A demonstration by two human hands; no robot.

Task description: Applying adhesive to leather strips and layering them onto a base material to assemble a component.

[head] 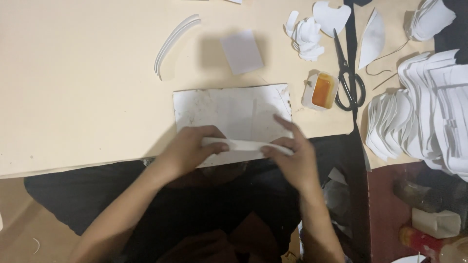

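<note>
Both my hands hold one curved white strip over the near edge of a smudged white work board. My left hand grips the strip's left end, fingers curled over it. At the strip's right end my right hand pinches it, with the index finger stretched out over the board. The strip lies roughly level between the hands.
A small white tub of orange glue and black scissors lie right of the board. Stacks of white cut pieces fill the right side. A curved white strip stack and a white rectangle lie behind the board.
</note>
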